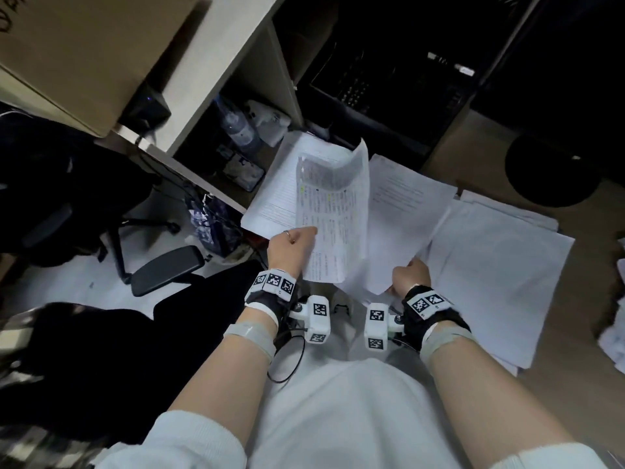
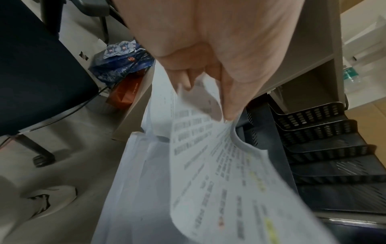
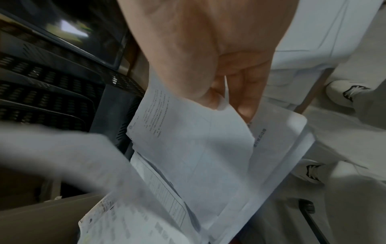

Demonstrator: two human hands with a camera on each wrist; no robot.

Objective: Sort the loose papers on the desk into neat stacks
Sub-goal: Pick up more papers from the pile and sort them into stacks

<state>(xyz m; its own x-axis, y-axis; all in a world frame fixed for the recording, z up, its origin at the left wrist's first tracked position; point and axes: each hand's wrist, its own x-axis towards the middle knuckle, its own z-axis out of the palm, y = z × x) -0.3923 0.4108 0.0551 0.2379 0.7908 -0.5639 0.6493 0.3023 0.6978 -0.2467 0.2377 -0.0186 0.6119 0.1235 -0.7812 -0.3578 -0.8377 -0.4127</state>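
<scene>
My left hand [image 1: 293, 239] pinches a printed sheet with highlighted lines [image 1: 333, 211] by its left edge and holds it lifted, its far end curling over. In the left wrist view the fingers [image 2: 229, 99] fold round this printed sheet [image 2: 219, 173]. My right hand [image 1: 411, 273] grips the near corner of a mostly white sheet [image 1: 392, 214] lying on the desk. The right wrist view shows its thumb and fingers [image 3: 244, 99] closed on that white sheet [image 3: 198, 145]. Another printed sheet [image 1: 275, 194] lies flat at the left, and a stack of white papers [image 1: 497, 265] lies to the right.
The wooden desk [image 1: 581, 350] runs to the right, with crumpled paper [image 1: 614, 333] at its edge. Black stacked paper trays [image 2: 321, 148] stand at the back. A black office chair [image 1: 67, 184], a water bottle [image 1: 238, 126] and a cardboard box [image 1: 77, 49] are at the left.
</scene>
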